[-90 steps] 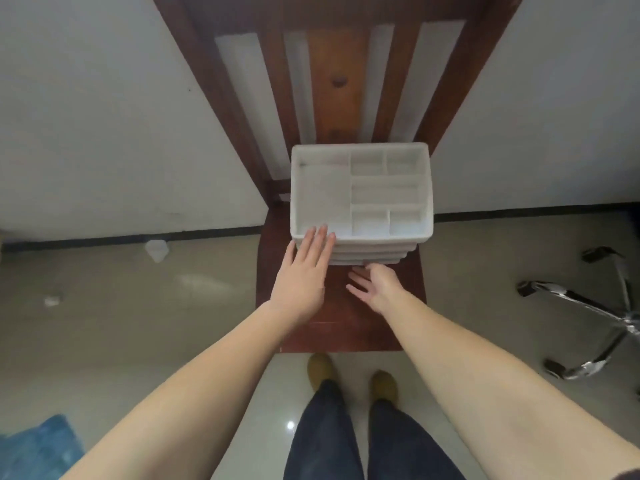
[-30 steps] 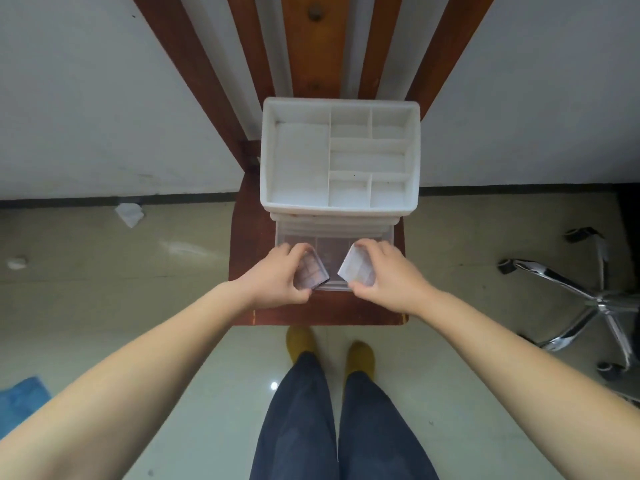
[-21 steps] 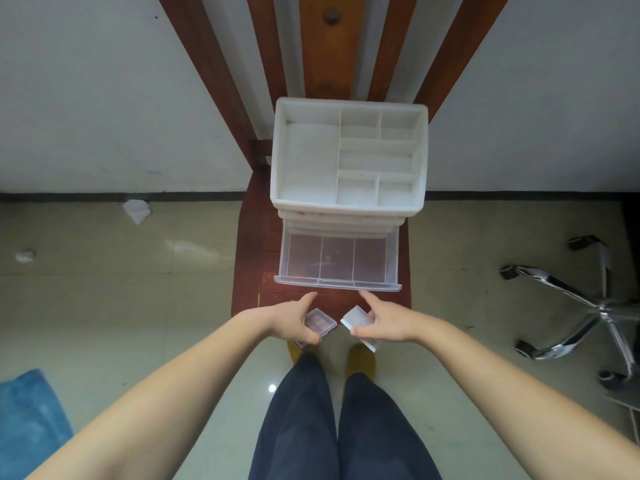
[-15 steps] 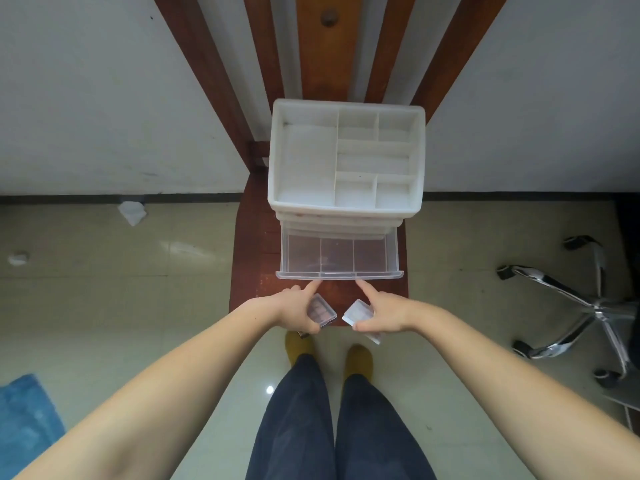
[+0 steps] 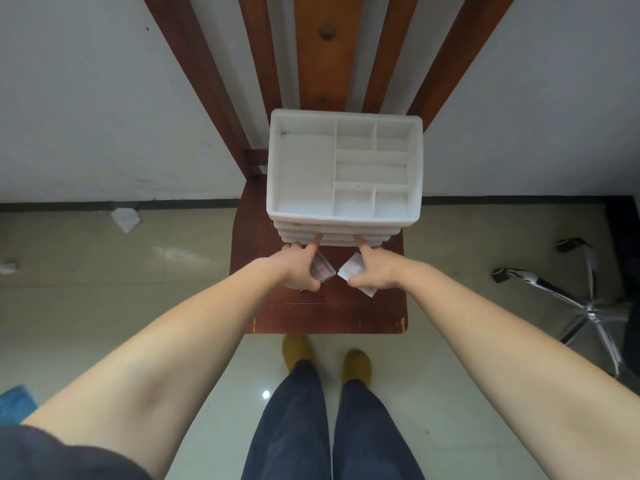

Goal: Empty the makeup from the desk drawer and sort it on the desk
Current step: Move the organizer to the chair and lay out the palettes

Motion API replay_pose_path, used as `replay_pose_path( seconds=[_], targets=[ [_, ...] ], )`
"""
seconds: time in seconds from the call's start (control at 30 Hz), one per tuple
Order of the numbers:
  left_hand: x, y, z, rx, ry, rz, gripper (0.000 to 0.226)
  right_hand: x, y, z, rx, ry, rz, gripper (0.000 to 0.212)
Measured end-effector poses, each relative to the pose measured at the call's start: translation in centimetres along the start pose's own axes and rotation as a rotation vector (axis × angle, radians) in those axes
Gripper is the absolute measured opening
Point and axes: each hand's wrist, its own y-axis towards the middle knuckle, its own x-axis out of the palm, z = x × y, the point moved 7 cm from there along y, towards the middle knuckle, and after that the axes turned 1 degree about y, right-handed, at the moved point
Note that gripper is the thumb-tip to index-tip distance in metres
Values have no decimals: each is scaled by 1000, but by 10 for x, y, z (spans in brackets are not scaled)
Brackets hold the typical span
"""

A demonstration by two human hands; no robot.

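Observation:
A white plastic organizer with an empty divided top tray stands on a dark red wooden chair seat. Its clear drawers are all pushed in. My left hand grips a small clear makeup case with pinkish contents, and its index finger presses the drawer front. My right hand holds a small white flat case, its index finger also touching the drawer front.
The chair back rises against a white wall. A chrome swivel-chair base stands on the tiled floor at right. Crumpled paper lies at left, a blue cloth at the lower left. My feet in yellow shoes stand before the chair.
The clear drawer, pulled out half a second ago, is now pushed in. Both hands moved forward with their cases, index fingers on the drawer front.

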Motion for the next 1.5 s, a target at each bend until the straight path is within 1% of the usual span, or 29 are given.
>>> replay_pose_path(
  seconds=[0.07, 0.1, 0.17, 0.23, 0.3, 0.43, 0.53, 0.6, 0.7, 0.77, 0.9, 0.97, 1.1, 1.23, 1.37, 1.5],
  targets=[
    [2, -11, 2, -11, -8, 16, 110, 2, -10, -5, 9, -26, -5, 106],
    [3, -20, 3, -11, -16, 33, 107, 2, -18, -9, 2, -36, -1, 101],
    [0, -44, 4, -14, -47, 100, 99, -5, -37, -21, -41, -58, 46, 87],
    [-5, -74, 1, -36, -73, 224, 90, -16, -59, -39, -128, -121, 137, 69],
    [-11, -108, -1, -68, -67, 382, 83, -27, -83, -62, -243, -227, 242, 60],
    [-5, -181, -3, -167, -37, 649, 74, -31, -133, -113, -551, -477, 455, 57],
    [21, -237, -2, -292, -70, 814, 61, -13, -168, -143, -763, -620, 485, 55],
    [51, -272, 2, -382, -168, 885, 55, 10, -190, -156, -883, -708, 476, 50],
    [107, -327, 8, -528, -333, 967, 53, 51, -219, -177, -971, -804, 401, 44],
    [149, -369, 12, -639, -418, 1033, 54, 88, -240, -192, -1056, -880, 331, 44],
    [245, -456, 29, -929, -513, 1087, 58, 170, -301, -218, -1265, -1063, 211, 54],
    [297, -498, 44, -1066, -568, 1108, 60, 214, -336, -228, -1377, -1115, 177, 58],
    [406, -576, 97, -1298, -667, 1171, 60, 312, -420, -229, -1598, -1214, 112, 61],
    [527, -639, 178, -1488, -751, 1167, 61, 418, -515, -198, -1792, -1273, 46, 62],
    [653, -692, 277, -1684, -854, 1123, 61, 528, -610, -138, -1962, -1343, -76, 64],
    [755, -735, 373, -1851, -976, 1087, 59, 620, -704, -75, -2129, -1352, -215, 61]
  ],
)
